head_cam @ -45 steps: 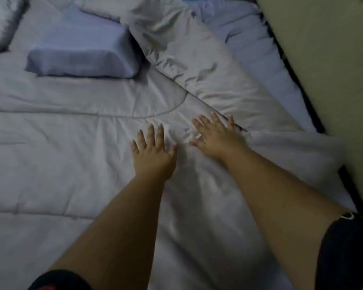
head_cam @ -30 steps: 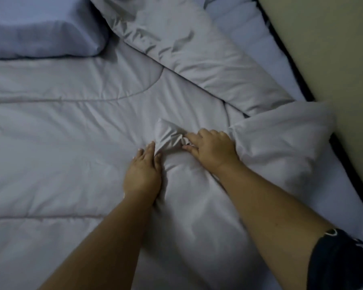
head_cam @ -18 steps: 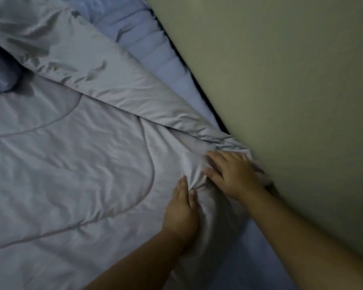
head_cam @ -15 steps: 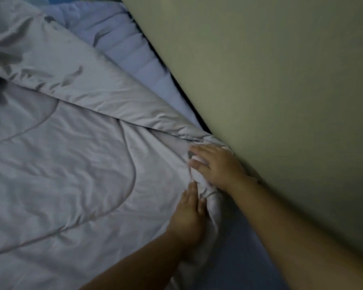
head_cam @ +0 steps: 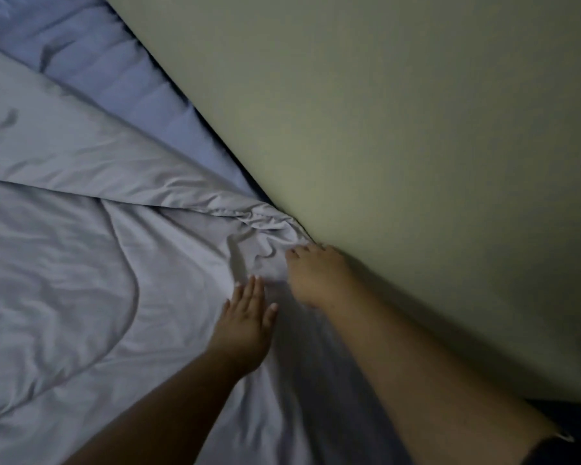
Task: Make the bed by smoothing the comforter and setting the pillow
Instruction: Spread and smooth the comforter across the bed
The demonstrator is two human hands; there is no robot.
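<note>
The grey comforter (head_cam: 91, 263) lies spread over the bed, its edge bunched w/ wrinkles against the wall (head_cam: 399, 162). The left hand (head_cam: 247, 325) rests flat on it, grip wide, fingers straight. The right hand (head_cam: 316, 273) is at the wrinkled edge by the wall (fingers curled; if they pinch cloth, I cannot tell). The blue sheet (head_cam: 121, 82) shows beyond the comforter.

Grey quilted comforter (head_cam: 81, 280), spread flat, wrinkled, its edge bunched against the wall
</note>
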